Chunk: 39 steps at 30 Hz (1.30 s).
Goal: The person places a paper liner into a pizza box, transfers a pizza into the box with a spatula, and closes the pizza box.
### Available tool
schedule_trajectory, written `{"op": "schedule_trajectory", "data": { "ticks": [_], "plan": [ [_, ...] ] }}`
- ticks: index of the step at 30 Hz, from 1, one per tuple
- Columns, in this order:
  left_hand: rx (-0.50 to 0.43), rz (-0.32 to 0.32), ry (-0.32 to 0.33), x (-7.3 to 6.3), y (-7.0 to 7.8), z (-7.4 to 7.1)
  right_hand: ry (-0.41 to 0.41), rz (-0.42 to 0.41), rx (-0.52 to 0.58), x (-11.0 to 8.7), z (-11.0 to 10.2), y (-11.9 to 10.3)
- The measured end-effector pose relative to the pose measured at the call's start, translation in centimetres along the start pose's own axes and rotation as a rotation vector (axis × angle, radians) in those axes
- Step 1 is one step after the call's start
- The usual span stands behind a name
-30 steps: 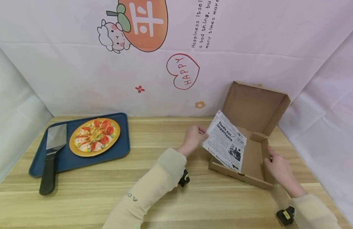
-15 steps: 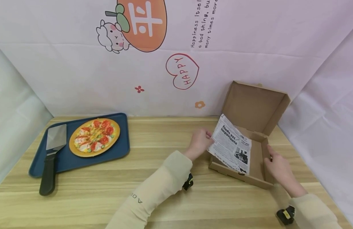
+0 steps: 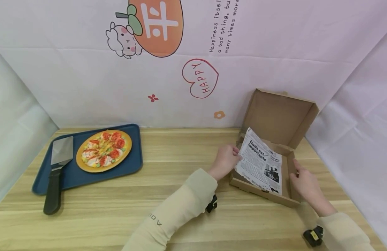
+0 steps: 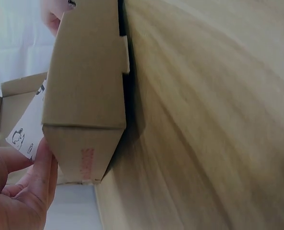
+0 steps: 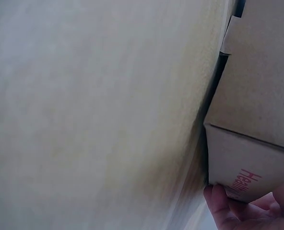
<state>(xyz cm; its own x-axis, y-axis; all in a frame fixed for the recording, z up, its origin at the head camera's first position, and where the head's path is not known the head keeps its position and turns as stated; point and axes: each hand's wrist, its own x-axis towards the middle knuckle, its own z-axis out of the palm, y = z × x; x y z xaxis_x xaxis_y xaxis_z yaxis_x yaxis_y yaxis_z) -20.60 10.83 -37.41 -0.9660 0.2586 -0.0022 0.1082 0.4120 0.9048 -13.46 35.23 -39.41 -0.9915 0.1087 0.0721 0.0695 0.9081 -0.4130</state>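
Note:
A sheet of newsprint-patterned paper (image 3: 258, 159) lies slanted in an open cardboard pizza box (image 3: 279, 116), its left side raised. My left hand (image 3: 225, 161) pinches the paper's left edge between thumb and fingers. In the left wrist view, that hand (image 4: 24, 191) is beside the box's outer corner, holding a paper corner (image 4: 26, 132). At the box's right side wall, my right hand (image 3: 307, 185) grips the cardboard. The right wrist view has its fingers (image 5: 218, 203) against the outside of the wall, near red print; part of the hand is cut off.
On the table's left, a blue tray (image 3: 83, 178) bears a pizza (image 3: 104, 150) and a metal spatula (image 3: 62, 148) whose black handle overhangs the front rim. A printed white cloth (image 3: 124, 87) hangs behind the table. The box lid stands upright near it.
My left hand has moved rightward and slightly down with the paper, bringing the sheet further into the box and lower. The right hand and the box have stayed in place.

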Motion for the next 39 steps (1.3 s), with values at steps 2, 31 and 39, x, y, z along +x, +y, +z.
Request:
{"op": "schedule_trajectory", "data": {
  "ticks": [2,31,39],
  "plan": [
    [0.0,0.001,-0.001,0.0,0.0,0.3,-0.001,0.003,-0.001,0.0,0.0,0.0],
    [0.283,0.089,0.015,-0.2,0.4,1.3,0.023,-0.024,-0.014,-0.1,-0.1,-0.1],
    [0.436,0.163,-0.02,-0.6,0.7,1.2,0.027,-0.024,-0.012,-0.1,-0.1,-0.1]
  ]
}}
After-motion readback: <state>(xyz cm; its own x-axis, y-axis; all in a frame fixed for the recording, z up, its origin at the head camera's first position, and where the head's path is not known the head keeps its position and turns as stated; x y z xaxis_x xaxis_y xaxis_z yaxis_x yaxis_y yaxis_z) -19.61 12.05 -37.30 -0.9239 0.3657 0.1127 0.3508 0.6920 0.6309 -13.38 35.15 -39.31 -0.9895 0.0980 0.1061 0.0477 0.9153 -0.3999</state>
